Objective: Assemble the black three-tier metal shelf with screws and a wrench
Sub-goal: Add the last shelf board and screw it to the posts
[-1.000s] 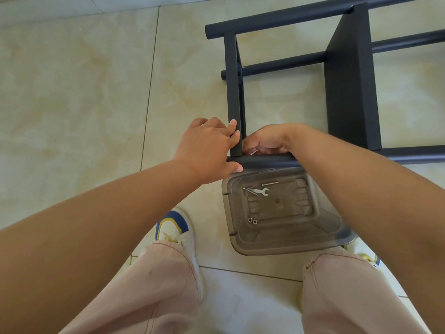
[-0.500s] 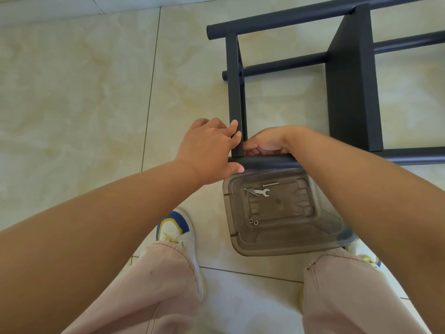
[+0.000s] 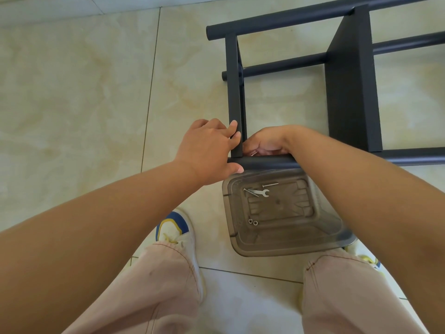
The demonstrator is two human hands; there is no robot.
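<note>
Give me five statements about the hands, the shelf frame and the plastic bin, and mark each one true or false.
1. The left hand grips the black shelf frame at the corner where an upright bar meets the near tube. True.
2. The wrench is held in the right hand. False: it lies in the clear plastic bin.
3. Two small nuts lie on the bin's floor. True.
4. The bin stands on a table. False: it sits on the tiled floor, between the person's feet.
5. The right hand is at the same corner, beyond the near tube. True.
</note>
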